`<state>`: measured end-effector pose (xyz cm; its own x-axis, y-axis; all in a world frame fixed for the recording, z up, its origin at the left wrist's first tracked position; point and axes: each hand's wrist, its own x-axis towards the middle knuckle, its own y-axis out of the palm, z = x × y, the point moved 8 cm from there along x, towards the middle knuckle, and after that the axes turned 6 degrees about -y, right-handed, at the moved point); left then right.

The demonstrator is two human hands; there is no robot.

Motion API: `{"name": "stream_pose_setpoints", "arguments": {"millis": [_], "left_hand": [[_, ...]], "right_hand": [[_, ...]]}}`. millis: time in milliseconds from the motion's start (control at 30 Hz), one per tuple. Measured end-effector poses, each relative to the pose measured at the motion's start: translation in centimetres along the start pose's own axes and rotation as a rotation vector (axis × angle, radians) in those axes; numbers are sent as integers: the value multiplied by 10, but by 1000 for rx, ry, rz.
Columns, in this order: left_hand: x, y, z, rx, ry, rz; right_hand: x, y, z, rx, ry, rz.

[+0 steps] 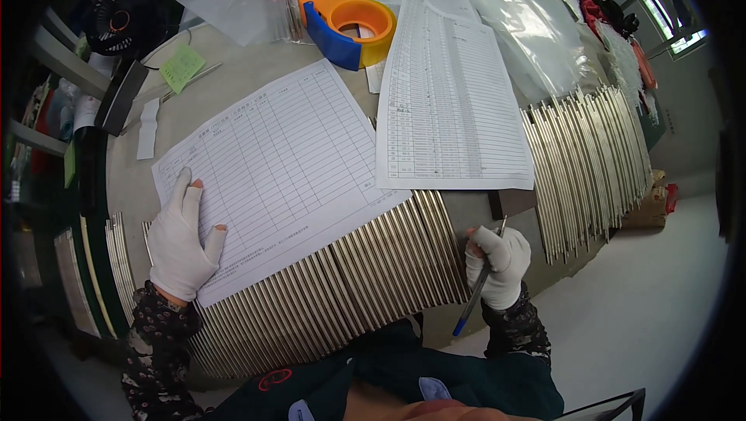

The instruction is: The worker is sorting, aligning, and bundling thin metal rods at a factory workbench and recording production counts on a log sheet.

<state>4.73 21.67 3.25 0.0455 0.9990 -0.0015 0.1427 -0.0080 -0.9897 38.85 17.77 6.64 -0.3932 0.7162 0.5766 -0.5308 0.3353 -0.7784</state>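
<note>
Hands in white cotton gloves work over a white ruled paper form (pixel 280 165) lying across a row of thin silvery metal rods (pixel 365 281). Our left hand (pixel 183 242) presses flat, fingers spread, on the form's lower left corner; our right hand (pixel 501 262), right of the form, pinches a blue pen (pixel 474 297). We judge its grid mostly unfilled.

form (pixel 280 172) on metal rods (pixel 350 281), tape dispenser (pixel 346 21) behind
</note>
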Motion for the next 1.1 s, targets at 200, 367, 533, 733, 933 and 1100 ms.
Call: {"name": "stream_pose_setpoints", "arguments": {"millis": [200,367,533,733,933,1100], "left_hand": [[2,2,-2,-14,-3,13],[2,0,-5,39,63,-47],[3,0,-4,29,49,-41],[4,0,-5,23,58,-54],[-5,-5,-1,10,24,-30],[8,5,-5,-103,10,23]], "right_hand": [[0,0,0,-18,8,25],[-1,1,0,-34,1,20],[0,1,-1,-46,3,31],[3,0,0,-30,12,25],[18,-12,13,15,-44,-7],[83,-7,17,921,309,-175]]}}
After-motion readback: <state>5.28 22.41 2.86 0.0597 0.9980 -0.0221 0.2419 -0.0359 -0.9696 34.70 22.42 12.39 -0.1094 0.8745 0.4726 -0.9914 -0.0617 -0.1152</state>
